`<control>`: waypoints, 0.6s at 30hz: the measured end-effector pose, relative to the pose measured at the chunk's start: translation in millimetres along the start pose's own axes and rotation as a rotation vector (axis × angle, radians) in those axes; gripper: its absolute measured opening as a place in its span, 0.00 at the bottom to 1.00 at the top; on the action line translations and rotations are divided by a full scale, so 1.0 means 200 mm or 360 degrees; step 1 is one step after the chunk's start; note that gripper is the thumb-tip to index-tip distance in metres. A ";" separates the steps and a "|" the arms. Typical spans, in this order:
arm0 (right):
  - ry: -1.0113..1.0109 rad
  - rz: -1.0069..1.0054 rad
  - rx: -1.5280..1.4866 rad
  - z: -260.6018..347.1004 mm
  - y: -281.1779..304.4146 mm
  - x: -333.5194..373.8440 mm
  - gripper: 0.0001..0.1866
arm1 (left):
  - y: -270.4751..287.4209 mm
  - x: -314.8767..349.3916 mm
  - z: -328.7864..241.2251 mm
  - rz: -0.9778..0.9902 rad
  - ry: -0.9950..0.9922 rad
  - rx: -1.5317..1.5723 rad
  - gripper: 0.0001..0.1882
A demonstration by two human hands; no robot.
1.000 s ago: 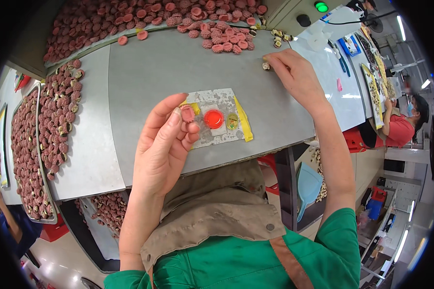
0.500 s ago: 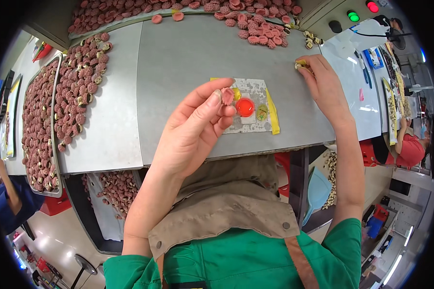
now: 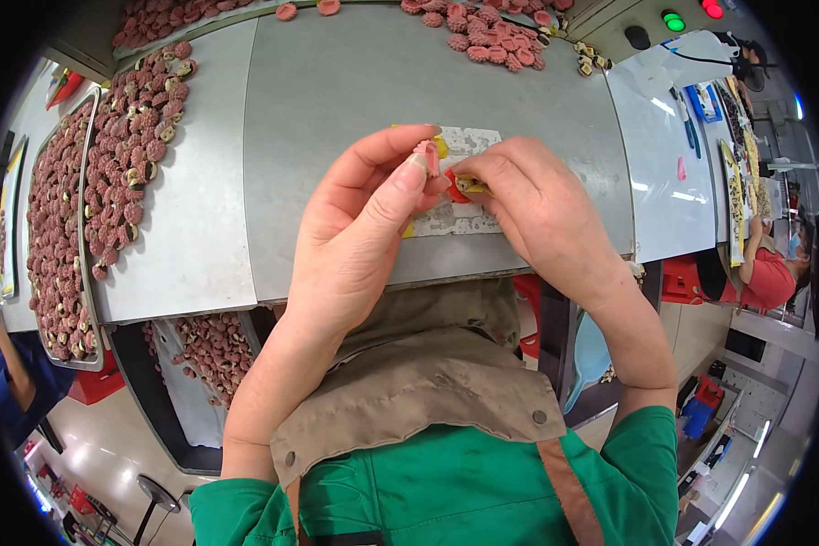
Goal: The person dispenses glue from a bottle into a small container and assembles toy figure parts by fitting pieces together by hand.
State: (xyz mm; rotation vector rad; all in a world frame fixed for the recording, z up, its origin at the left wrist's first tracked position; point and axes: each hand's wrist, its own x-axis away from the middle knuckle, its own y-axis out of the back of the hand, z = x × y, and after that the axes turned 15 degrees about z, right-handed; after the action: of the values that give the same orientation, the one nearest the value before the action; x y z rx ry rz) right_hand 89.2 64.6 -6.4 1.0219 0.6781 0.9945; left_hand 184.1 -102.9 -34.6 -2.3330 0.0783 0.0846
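Note:
My left hand (image 3: 355,223) is closed in a pinch on a hollow, bumpy pink shell piece (image 3: 431,158), held above the worktable with its open side showing. Close beside it, my right hand (image 3: 546,205) pinches a small cream-and-dark piece (image 3: 472,185) with some yellow at the fingertips. These fingertips hover over or touch a round red disc (image 3: 457,193); I cannot tell which. The disc lies on a worn white-and-grey sheet (image 3: 471,140), largely covered by my hands. A yellow spot (image 3: 440,146) shows behind the pink piece.
Loose pink shells (image 3: 496,45) lie at the far side, near several cream-and-dark pieces (image 3: 591,60). At left, filled pink pieces (image 3: 141,150) are heaped beside a full metal tray (image 3: 87,214). More lie in an opening (image 3: 214,350) below. A person in red (image 3: 767,280) sits at right.
My right hand has come from the far right, by the cream-and-dark pieces, to beside my left hand, bringing a small piece. My left hand still pinches the pink shell.

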 end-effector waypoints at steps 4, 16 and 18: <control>0.0009 0.0003 0.0172 0.05 0.01 -0.01 0.15 | 0.00 0.02 0.00 0.0022 -0.0060 -0.0109 0.17; -0.0159 -0.0412 -0.2078 0.12 -0.05 0.05 0.13 | -0.07 0.02 -0.03 0.0031 0.0022 -0.0291 0.15; -0.0062 -0.0461 -0.2192 0.17 -0.06 0.02 0.13 | -0.07 0.02 -0.03 0.0052 0.0047 -0.0295 0.15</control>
State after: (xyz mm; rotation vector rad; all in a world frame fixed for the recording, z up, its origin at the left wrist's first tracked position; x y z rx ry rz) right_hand 123.7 53.8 -4.9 -0.2657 -0.0044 0.8964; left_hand 188.6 -96.7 -20.8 -2.5190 0.1279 0.0762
